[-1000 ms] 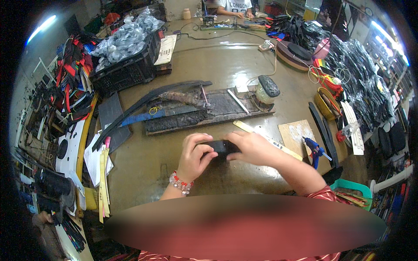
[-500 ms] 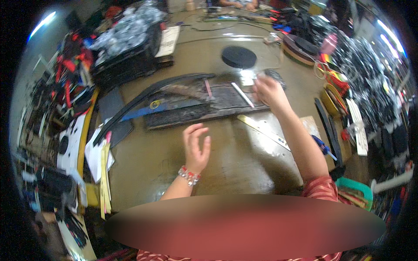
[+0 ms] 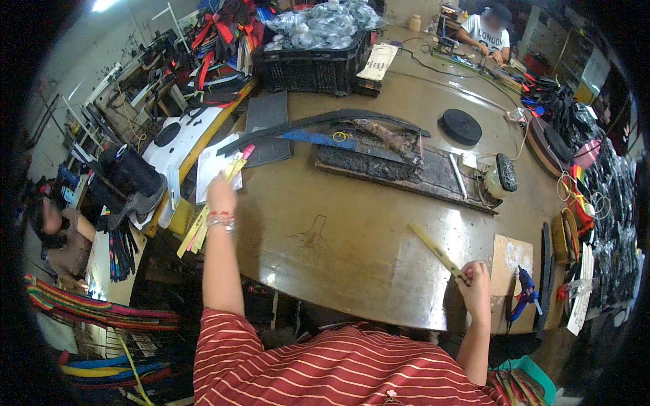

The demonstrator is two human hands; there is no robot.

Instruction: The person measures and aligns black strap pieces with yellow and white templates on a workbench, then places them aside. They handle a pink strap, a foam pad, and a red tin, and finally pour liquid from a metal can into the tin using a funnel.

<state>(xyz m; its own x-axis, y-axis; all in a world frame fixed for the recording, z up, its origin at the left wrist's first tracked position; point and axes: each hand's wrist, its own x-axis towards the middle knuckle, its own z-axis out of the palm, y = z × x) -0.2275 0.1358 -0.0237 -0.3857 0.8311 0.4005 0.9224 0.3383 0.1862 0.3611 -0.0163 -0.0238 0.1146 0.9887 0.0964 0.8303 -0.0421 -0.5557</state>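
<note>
Closest in, the right hand (image 3: 475, 283) is curled shut on the near end of a yellowish ruler (image 3: 439, 252), which lies flat on the brown table (image 3: 338, 237) and angles away, probably pinned so it doesn't slide. The ruler's a thin, pale strip, a bit worn-looking. Further off, the left hand (image 3: 221, 193) stretches to the table's left edge, right at the white papers (image 3: 217, 166) and yellow strips (image 3: 196, 227) (can't tell whether its fingers are spread or pinching anything). Beyond that sits a scorched dark board (image 3: 399, 169) and a black crate (image 3: 315, 64).
</note>
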